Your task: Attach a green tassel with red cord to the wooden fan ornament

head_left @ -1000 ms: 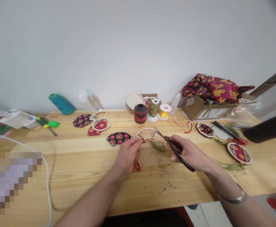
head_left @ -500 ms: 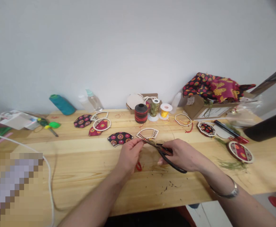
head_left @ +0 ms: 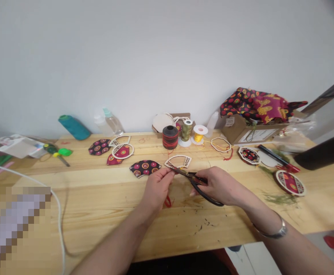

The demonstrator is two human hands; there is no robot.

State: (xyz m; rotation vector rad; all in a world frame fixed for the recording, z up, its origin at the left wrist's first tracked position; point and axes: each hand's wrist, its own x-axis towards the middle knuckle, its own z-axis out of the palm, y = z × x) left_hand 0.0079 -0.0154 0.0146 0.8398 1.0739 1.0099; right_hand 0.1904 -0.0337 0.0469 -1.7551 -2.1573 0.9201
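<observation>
Black-handled scissors point(head_left: 194, 181) are in my right hand point(head_left: 220, 185), its fingers wrapped round the handles. The blades point left and reach the fingertips of my left hand point(head_left: 157, 189). That hand is closed in a pinch around red cord point(head_left: 167, 201), which hangs in a loop below the fingers. What lies right at the blade tips is too small to tell. Just behind the blades rests a fan-shaped wooden frame point(head_left: 188, 162). A dark patterned fan-shaped piece point(head_left: 145, 167) lies to the left of it, close behind my left hand.
Behind my hands stand a black-and-red thread spool point(head_left: 170, 138), a green spool point(head_left: 187, 131) and a yellow spool point(head_left: 199, 134). A cardboard box point(head_left: 241, 131) with patterned cloth is at the right rear. A teal cone point(head_left: 74, 127) leans at the left; a white cable point(head_left: 58, 214) crosses the left side.
The scissors and my right hand have shifted very slightly up and to the left. My left hand keeps its pinch in nearly the same place.
</observation>
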